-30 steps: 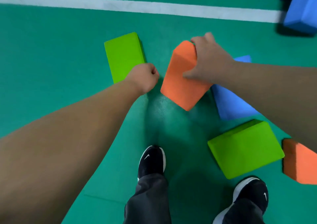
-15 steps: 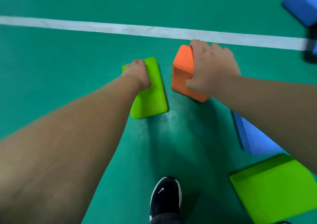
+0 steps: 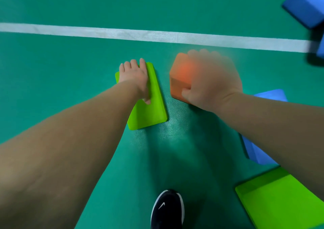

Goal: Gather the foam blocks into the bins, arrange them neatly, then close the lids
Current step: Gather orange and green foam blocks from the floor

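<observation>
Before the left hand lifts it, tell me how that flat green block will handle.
Probably light: the green block looks like foam, and the left hand alone nearly spans its width. Likely stiff enough to keep shape, given its straight slab edges. Lying flat on the floor, it should slide rather than tip or roll.

Green, finely textured sports flooring (image 3: 70, 4) fills the view. A white painted line (image 3: 157, 35) crosses it side to side just beyond the left hand (image 3: 135, 76) and right hand (image 3: 213, 81). A pale sheen (image 3: 175, 130) lies nearer than both hands.
</observation>
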